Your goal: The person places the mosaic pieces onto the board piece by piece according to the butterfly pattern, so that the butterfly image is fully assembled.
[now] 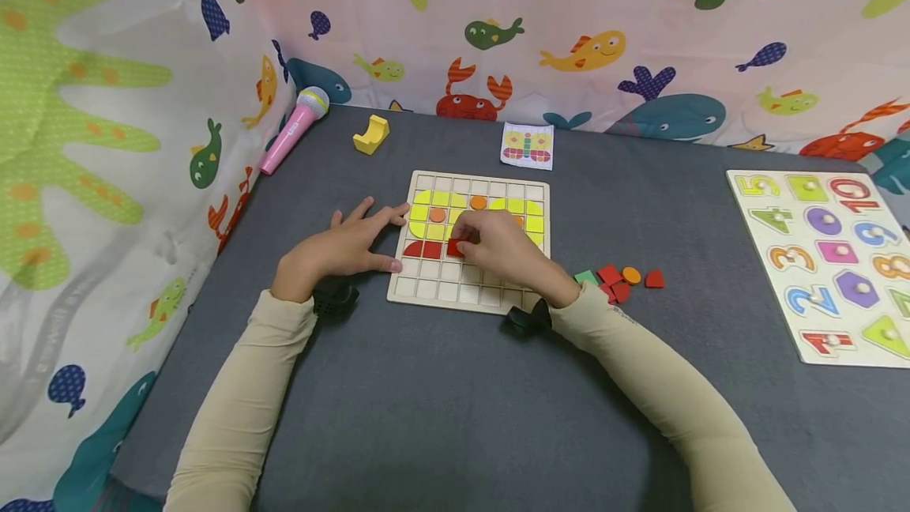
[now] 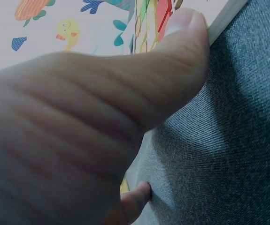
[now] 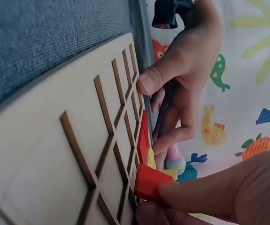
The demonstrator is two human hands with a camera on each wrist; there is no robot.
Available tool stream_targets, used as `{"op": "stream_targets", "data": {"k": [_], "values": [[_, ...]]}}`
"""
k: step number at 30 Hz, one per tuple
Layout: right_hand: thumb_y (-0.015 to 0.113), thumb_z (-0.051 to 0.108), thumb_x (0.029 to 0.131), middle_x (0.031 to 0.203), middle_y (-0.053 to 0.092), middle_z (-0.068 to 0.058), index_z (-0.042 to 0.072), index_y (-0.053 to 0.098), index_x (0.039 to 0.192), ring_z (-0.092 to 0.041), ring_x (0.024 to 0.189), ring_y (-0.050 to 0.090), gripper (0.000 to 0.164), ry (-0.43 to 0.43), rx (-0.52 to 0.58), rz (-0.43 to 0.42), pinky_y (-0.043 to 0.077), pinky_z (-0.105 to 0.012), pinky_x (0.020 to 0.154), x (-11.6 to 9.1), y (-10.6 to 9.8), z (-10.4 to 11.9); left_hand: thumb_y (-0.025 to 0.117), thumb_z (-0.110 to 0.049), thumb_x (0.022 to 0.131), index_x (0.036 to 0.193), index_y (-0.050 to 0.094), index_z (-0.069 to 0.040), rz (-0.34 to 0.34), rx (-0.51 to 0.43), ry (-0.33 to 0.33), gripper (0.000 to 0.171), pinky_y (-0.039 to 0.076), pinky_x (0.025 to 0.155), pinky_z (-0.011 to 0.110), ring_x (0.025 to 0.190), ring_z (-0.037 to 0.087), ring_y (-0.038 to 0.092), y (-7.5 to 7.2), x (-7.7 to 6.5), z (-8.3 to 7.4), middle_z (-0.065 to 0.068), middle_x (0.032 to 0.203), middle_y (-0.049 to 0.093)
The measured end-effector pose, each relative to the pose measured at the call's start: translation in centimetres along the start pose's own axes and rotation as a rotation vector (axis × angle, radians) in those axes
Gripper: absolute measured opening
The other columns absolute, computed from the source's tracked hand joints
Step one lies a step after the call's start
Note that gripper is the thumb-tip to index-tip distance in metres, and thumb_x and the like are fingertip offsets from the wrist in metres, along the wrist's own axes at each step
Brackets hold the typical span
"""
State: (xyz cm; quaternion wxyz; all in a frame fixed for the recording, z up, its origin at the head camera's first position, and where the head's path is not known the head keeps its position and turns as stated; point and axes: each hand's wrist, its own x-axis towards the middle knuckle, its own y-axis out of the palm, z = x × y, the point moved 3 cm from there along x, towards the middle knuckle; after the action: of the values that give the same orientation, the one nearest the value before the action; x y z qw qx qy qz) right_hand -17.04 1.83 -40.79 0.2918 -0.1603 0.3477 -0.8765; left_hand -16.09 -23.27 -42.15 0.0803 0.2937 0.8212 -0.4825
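Note:
A wooden grid board (image 1: pixel 462 299) lies on the grey cloth, its upper rows filled with yellow tiles (image 1: pixel 419 231) and a few orange discs (image 1: pixel 479 202). Two red tiles (image 1: pixel 423 250) sit at the left of the row below. My right hand (image 1: pixel 505 247) pinches a red square tile (image 3: pixel 151 183) between thumb and fingers, at the board's surface in that same row. My left hand (image 1: pixel 341 247) is spread along the board's left edge, thumb (image 2: pixel 186 42) and a fingertip touching it. My right hand hides part of the board's middle.
Loose red, green and orange tiles (image 1: pixel 618 291) lie right of the board. A butterfly pattern card (image 1: pixel 527 146) is behind it. Farther off are a yellow curved block (image 1: pixel 371 135), a pink toy microphone (image 1: pixel 295 129) and a number-and-shape puzzle board (image 1: pixel 789 283). Printed fabric walls stand behind and left.

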Motion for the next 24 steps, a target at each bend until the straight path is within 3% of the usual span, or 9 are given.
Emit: {"op": "stream_targets", "data": {"k": [16,24], "values": [[0.074,-0.002,0.096,0.087,0.066,-0.007,0.002,0.076,0.092,-0.024,0.083,0.059,0.006,-0.039,-0.126,0.008,0.052,-0.037,0.076,0.3,1.5,0.3,0.079,-0.039,0.099,0.159,0.04,-0.018,-0.003,0.009,0.011,0.075,-0.009,0.119,0.076,0.162,0.043,-0.01,0.3,0.1,-0.1,0.004,0.179,0.014],[0.071,0.0,0.098,0.089,0.073,-0.006,0.001,0.079,0.1,-0.023,0.082,0.064,0.008,-0.049,-0.084,0.032,0.055,-0.037,0.078,0.0,0.9,0.3,0.078,-0.039,0.1,0.163,0.036,-0.02,-0.003,0.01,-0.002,0.078,-0.009,0.119,0.075,0.162,0.043,-0.01,0.2,0.2,0.1,0.008,0.179,0.015]]}}
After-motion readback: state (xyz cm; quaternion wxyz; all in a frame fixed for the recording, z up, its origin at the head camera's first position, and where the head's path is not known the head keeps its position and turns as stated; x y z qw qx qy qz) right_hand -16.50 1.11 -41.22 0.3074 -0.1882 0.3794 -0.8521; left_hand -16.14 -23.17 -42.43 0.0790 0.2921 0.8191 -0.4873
